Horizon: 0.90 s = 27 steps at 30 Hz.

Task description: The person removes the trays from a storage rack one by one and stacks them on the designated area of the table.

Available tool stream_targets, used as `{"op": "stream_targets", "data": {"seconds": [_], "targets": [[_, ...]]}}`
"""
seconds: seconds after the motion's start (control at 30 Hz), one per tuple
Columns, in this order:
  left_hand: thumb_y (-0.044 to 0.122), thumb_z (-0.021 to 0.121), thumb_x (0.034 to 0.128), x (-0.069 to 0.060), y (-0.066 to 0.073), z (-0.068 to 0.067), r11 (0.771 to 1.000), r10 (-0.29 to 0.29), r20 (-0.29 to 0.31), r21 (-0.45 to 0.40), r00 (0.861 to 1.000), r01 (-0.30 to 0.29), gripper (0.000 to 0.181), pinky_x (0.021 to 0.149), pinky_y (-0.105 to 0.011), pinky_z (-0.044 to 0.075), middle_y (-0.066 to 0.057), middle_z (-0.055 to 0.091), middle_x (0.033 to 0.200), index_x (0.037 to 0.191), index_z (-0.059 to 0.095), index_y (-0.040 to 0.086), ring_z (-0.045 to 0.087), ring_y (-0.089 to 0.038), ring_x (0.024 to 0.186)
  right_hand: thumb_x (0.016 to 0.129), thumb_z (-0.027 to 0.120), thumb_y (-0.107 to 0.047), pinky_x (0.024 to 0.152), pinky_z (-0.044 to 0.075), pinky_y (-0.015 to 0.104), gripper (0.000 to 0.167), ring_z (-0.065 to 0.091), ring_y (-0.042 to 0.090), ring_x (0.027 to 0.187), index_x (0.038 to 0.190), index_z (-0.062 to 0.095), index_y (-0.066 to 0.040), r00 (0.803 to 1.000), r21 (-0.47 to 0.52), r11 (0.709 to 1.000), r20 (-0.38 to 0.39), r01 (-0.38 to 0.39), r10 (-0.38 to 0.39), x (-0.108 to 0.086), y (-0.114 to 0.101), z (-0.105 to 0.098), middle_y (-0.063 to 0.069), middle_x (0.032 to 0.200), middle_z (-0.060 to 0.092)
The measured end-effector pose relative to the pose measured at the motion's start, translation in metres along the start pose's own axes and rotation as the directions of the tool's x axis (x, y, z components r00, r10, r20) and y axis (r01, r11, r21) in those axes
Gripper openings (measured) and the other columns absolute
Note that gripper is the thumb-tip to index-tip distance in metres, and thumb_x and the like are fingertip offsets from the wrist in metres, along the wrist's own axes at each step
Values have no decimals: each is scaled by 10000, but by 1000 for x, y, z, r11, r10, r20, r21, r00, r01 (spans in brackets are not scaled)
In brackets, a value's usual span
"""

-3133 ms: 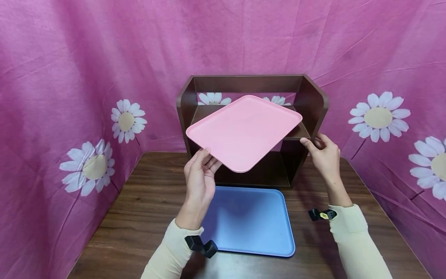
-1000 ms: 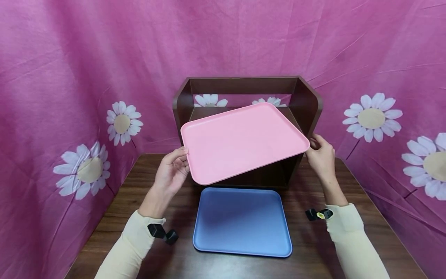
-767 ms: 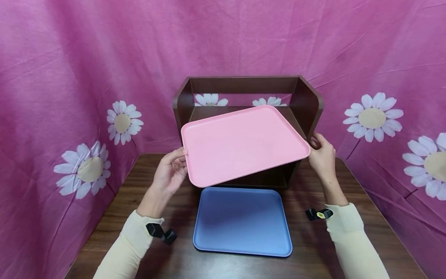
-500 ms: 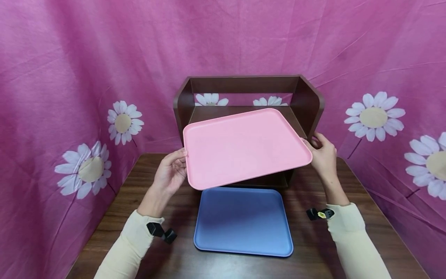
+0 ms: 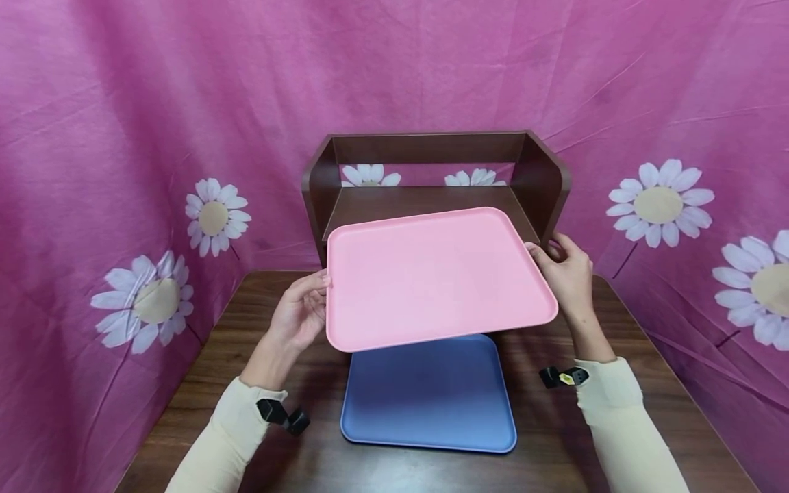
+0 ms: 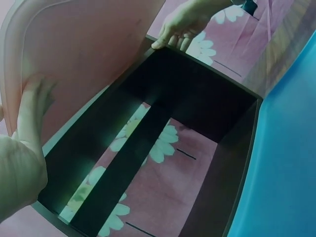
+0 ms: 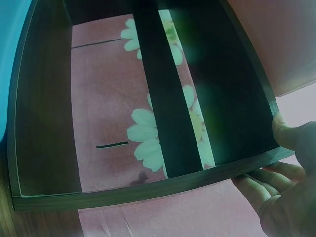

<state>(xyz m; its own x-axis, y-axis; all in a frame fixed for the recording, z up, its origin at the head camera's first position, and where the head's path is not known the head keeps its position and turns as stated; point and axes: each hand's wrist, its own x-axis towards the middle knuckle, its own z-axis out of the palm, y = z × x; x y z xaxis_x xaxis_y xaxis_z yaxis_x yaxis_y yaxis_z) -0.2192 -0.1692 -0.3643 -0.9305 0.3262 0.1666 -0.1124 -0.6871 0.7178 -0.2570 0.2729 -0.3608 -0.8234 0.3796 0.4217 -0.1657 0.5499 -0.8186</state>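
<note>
My left hand (image 5: 298,311) holds a pink tray (image 5: 437,277) by its left edge, thumb on the rim and fingers underneath. The tray is in the air, tilted, in front of a dark brown wooden shelf (image 5: 425,202). At the shelf's right side, my right hand (image 5: 570,277) grips the side panel; its thumb lies at the front edge of the middle board, as the right wrist view shows with the hand (image 7: 291,182) around that corner. A blue tray (image 5: 428,397) lies flat on the table before the shelf. The pink tray hides much of the shelf's lower compartment.
The wood-grain table (image 5: 209,418) carries the shelf and blue tray. A pink cloth (image 5: 425,61) with large daisies surrounds the table at the back and sides. Through the shelf's open back, the cloth shows in both wrist views.
My left hand has shifted from the pink tray's near corner to its left edge. The tray has turned straighter and come lower, overlapping the blue tray in view. My right hand stays at the shelf.
</note>
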Motion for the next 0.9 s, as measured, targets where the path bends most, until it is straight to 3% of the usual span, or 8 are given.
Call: {"op": "stream_targets", "data": {"seconds": [0.2, 0.47, 0.67, 0.9], "targets": [[-51, 330, 1032, -6, -3, -2, 1000, 2, -33, 21, 999, -1, 408, 648, -181, 618, 14, 768, 794, 1037, 725, 48, 723, -47, 669, 947, 814, -351, 751, 493, 34, 405, 593, -252, 842, 1254, 753, -94, 1000, 21, 1000, 5, 7, -7, 1, 1, 2, 195, 1202, 775], [-72, 304, 1032, -14, -6, -9, 999, -24, 70, -37, 997, 27, 454, 668, -196, 631, -19, 788, 846, 1066, 747, 20, 745, -59, 705, 936, 833, -345, 573, 534, 87, 406, 645, -156, 655, 1234, 749, -82, 1000, 50, 999, 10, 8, -9, 1, 3, 1, 88, 1066, 795], [-73, 278, 1036, -18, -9, -13, 998, -37, 121, -54, 992, 44, 481, 682, -206, 638, -32, 797, 876, 1098, 748, 14, 760, -74, 737, 938, 832, -372, 597, 498, 50, 430, 608, -209, 658, 1217, 738, -59, 1000, 34, 999, 14, 23, -23, 1, 4, 0, 233, 1169, 771], [-77, 289, 1033, -23, -12, -18, 998, -49, 129, -35, 990, 54, 491, 710, -205, 640, -35, 806, 903, 1110, 763, 24, 764, -76, 768, 932, 832, -419, 729, 465, 26, 474, 565, -280, 745, 1188, 725, -35, 1000, 1, 1000, 11, 18, -18, 1, 2, -1, 229, 1214, 755]]}}
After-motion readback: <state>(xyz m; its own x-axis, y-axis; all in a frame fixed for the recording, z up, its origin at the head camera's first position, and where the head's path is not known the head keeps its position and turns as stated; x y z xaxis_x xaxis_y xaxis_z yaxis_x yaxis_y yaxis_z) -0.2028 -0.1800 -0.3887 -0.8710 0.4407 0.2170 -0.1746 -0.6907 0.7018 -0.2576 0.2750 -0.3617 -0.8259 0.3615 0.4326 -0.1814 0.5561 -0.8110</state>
